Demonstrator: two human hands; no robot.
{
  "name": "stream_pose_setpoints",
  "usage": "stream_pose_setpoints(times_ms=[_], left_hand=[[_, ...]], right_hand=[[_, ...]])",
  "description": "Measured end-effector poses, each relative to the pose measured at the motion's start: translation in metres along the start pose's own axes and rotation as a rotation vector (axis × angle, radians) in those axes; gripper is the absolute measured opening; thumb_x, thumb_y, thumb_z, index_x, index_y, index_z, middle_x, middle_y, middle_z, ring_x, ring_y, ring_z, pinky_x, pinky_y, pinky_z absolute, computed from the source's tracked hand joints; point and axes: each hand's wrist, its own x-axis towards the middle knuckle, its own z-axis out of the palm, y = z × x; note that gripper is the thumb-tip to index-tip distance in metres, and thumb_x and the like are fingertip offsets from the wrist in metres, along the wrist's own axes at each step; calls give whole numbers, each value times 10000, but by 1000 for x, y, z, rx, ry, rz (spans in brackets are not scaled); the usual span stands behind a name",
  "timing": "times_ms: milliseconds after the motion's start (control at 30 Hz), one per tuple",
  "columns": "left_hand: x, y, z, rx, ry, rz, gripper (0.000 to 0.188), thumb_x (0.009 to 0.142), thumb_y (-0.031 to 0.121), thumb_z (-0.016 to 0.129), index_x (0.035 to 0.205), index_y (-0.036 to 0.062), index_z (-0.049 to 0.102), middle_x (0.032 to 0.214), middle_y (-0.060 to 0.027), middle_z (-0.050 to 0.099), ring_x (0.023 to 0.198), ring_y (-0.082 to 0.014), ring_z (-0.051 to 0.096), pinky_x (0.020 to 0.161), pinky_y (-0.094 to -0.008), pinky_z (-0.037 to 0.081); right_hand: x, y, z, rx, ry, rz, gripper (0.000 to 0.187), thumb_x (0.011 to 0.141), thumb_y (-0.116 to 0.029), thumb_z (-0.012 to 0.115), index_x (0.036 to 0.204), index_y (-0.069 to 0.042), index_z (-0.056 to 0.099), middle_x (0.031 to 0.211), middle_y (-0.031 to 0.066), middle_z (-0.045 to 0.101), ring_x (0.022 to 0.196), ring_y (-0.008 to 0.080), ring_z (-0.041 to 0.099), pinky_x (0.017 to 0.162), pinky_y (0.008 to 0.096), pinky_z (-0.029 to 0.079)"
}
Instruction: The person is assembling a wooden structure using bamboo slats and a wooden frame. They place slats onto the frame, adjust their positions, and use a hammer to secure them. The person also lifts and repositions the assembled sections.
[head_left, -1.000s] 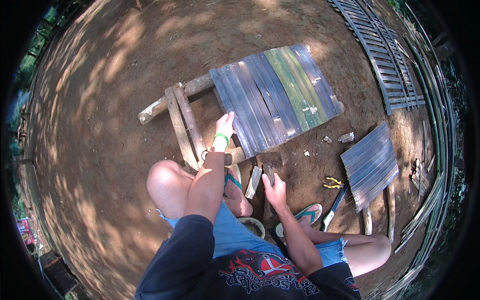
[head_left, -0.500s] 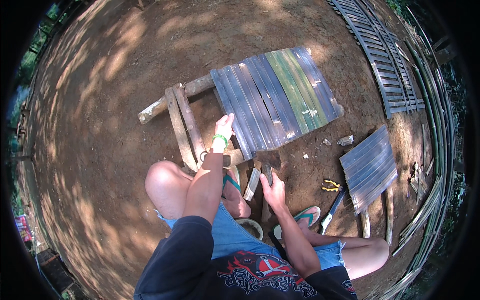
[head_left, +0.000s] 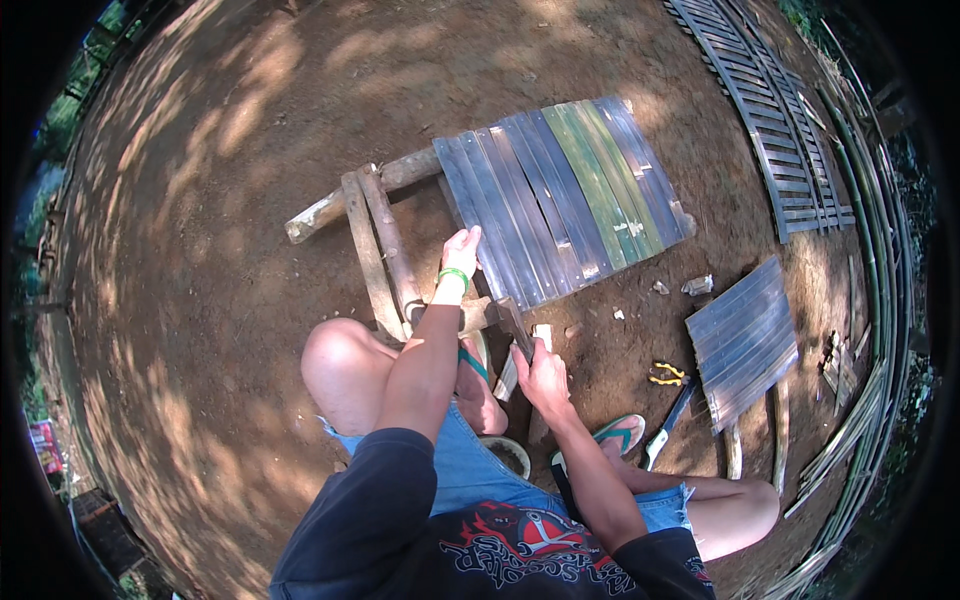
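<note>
A panel of dark split-bamboo slats, with green ones toward its right side, lies across a frame of round logs. My left hand, with a green wristband, is closed at the panel's left edge slat; its fingertips are partly hidden. In my right hand is the handle of a hatchet, its rusty-brown head turned nearly edge-on by the panel's near left corner. Close to the hatchet, a pale split piece of wood lies on the ground.
A smaller slatted panel rests on sticks at the right, beside yellow-handled pliers and a handsaw. A bowl stands between my legs. Farther right are long slatted racks and bundled bamboo poles.
The hatchet has swung left and turned, so its broad face now shows narrow. My left hand stays at the panel edge. The whole view has shifted slightly.
</note>
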Motion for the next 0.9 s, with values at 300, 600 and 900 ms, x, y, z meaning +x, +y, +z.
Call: stream_pose_setpoints(times_ms=[300, 600, 900], left_hand=[[-3, -7, 2, 0, 30, 8, 489, 976, 385, 632, 644, 93, 424, 547, -11, 423, 422, -119, 480, 423, -305, 444], [6, -22, -1, 5, 19, 40, 499, 979, 378, 615, 655, 50, 424, 580, -50, 415, 439, -160, 526, 443, -337, 477], [1, -10, -2, -99, -53, -125, 467, 984, 366, 618, 667, 72, 439, 570, -21, 425, 448, -125, 486, 431, -306, 479]], right_hand=[[-3, -9, -9, 134, 69, -98, 450, 960, -375, 593, 1055, 65, 605, 755, 302, 663, 735, 474, 676, 660, 533, 545], [12, -9, -23, 109, 28, 53, 460, 951, -385, 598, 1054, 63, 616, 738, 310, 647, 772, 473, 673, 684, 540, 522], [11, 23, 5, -80, -110, 45, 517, 931, -439, 607, 1100, 50, 620, 816, 331, 660, 810, 498, 665, 736, 559, 534]])
